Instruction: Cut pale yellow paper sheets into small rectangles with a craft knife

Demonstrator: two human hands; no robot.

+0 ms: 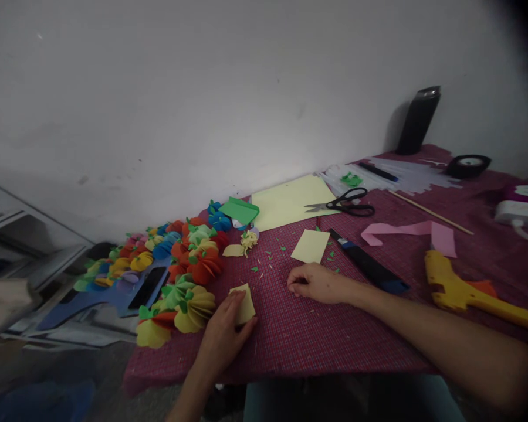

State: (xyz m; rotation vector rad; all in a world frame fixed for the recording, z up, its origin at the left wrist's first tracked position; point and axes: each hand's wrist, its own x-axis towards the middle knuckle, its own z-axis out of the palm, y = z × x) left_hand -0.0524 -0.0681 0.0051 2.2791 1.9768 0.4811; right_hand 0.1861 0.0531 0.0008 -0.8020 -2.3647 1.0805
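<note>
"Is the right forearm (426, 328) nearest?"
"Yes, crossing the front edge of the tabletop (290, 346). Toward the front-left corner, the left hand (224, 333) lays its fingers together over pale-yellow paper (247, 308), probably steadying it; whether they pinch, I can't tell."
"The paper?"
"Squarish, flat, partly covered."
"And the right hand (320, 282)?"
"Farther back, fingers loosely curled, seemingly empty."

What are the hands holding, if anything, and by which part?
Left hand: yellow paper, by its left side and near edge. Right hand: nothing visible.
</note>
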